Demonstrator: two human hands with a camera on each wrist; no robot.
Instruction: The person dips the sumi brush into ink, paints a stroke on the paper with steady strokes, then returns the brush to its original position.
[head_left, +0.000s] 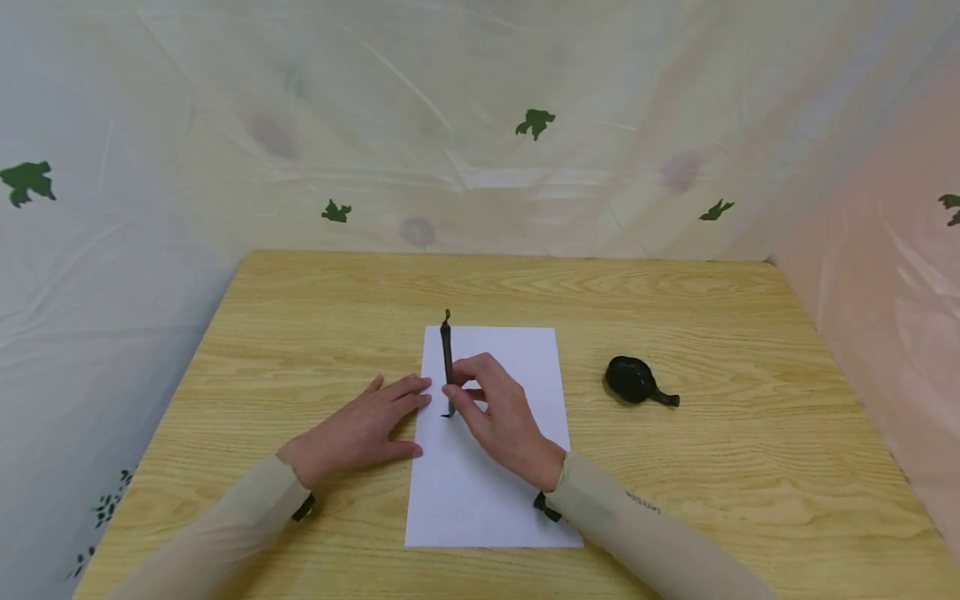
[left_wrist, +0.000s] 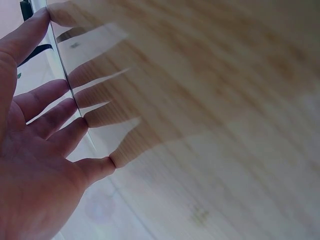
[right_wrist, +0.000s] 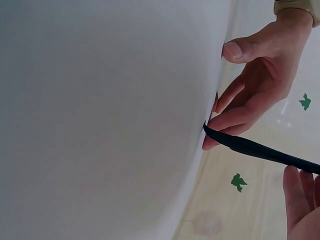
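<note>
My right hand (head_left: pixel 501 414) pinches a dark calligraphy brush (head_left: pixel 447 354) between thumb and fingers. The brush stands nearly upright, its loop end up, and its bent dark tip (right_wrist: pixel 212 131) touches a white sheet of paper (head_left: pixel 487 517). A short black stroke (head_left: pixel 444 416) shows at the tip, on the left part of the sheet. My left hand (head_left: pixel 360 429) lies palm down with fingers spread, its fingertips resting at the paper's left edge. In the left wrist view, the spread fingers (left_wrist: pixel 52 120) touch the glossy tabletop.
A small black dish with a short handle (head_left: pixel 630 379) stands on the wooden table (head_left: pixel 750 483), right of the paper. Pale curtains (head_left: pixel 450 100) with green bird shapes enclose the table at the back and both sides.
</note>
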